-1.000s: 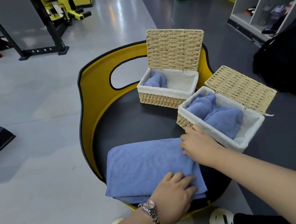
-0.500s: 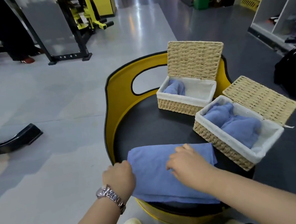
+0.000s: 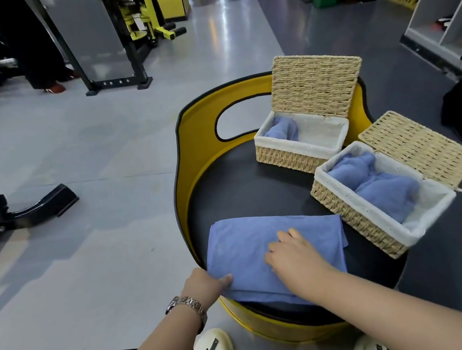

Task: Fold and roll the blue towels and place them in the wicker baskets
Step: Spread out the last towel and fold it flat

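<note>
One folded towel, long axis sideways.

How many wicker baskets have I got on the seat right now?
2. The far basket stands at the back by the yellow rim, lid upright. The near basket sits at the right edge, lid tipped back. None seem hidden.

The blue towel is soft matt terry cloth, and both wicker baskets are rough woven straw lined with white fabric. The tabletop looks matt black with a glossy yellow plastic rim, the wristwatch shiny metal, the floor smooth and faintly reflective.
</note>
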A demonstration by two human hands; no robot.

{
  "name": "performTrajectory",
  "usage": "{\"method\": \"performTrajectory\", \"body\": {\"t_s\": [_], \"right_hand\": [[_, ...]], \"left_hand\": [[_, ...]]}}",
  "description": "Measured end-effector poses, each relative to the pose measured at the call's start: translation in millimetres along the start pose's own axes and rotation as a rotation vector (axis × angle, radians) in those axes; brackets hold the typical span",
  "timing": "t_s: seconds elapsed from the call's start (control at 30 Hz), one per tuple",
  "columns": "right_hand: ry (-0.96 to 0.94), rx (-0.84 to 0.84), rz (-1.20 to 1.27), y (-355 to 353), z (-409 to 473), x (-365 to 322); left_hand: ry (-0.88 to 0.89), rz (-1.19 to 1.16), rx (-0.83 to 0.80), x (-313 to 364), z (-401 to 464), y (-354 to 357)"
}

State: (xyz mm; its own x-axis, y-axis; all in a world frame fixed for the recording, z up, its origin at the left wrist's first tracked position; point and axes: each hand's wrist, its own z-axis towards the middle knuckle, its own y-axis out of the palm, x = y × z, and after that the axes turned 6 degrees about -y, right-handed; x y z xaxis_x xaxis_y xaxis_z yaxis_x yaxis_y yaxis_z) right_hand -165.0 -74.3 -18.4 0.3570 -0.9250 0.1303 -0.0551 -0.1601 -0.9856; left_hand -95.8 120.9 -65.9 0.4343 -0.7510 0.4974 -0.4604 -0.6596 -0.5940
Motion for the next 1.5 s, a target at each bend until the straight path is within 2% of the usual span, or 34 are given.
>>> {"method": "performTrajectory", "body": {"t_s": [0.13,0.3,0.43,0.5,0.6,0.7,0.77,0.9,1.0,1.1,1.2,1.4,1.5], "right_hand": [[0.006,0.097,-0.059,-2.2,5.6,4.7],[0.075,0.175,-0.046,-3.9,20.5,10.8],[0.209,0.295,0.139,-24.3,32.1,17.3],[0.288,0.237,0.222,-35.3,39.5,18.7],[0.378,0.149,0.273,-39.4,45.6,19.1],[0.394,0.093,0.223,-33.2,46.0,19.4],[0.415,0.153,0.186,-29.8,44.5,24.0],[0.467,0.300,0.292,-27.5,33.0,62.9],[0.379,0.227,0.597,-29.4,12.0,94.3],[0.375,0.209,0.709,-29.4,-5.2,113.3],[0.415,0.174,0.792,-25.3,-20.5,131.6],[0.645,0.108,0.789,-20.3,-34.6,153.8],[0.610,0.027,0.683,-3.3,-32.8,143.6]], "left_hand": [[-0.004,-0.060,-0.012,0.2,-5.3,-1.8],[0.168,0.059,0.156,13.7,-26.3,-3.9],[0.520,0.128,0.374,35.0,-57.9,8.7],[0.716,0.209,0.416,40.7,-71.3,21.6],[0.964,0.323,0.379,42.7,-78.2,44.4],[1.116,0.419,0.298,39.1,-76.0,62.0],[1.062,0.383,0.329,34.5,-74.4,64.1],[0.749,-0.011,0.391,36.8,-61.3,50.0],[0.674,0.118,0.321,53.4,-42.7,39.3],[0.783,0.362,0.314,73.4,-33.8,40.3],[0.879,0.433,0.346,88.1,-36.8,52.3],[1.202,0.528,0.310,97.8,-43.5,94.0],[1.297,0.610,0.273,90.4,-40.0,105.3]]}}
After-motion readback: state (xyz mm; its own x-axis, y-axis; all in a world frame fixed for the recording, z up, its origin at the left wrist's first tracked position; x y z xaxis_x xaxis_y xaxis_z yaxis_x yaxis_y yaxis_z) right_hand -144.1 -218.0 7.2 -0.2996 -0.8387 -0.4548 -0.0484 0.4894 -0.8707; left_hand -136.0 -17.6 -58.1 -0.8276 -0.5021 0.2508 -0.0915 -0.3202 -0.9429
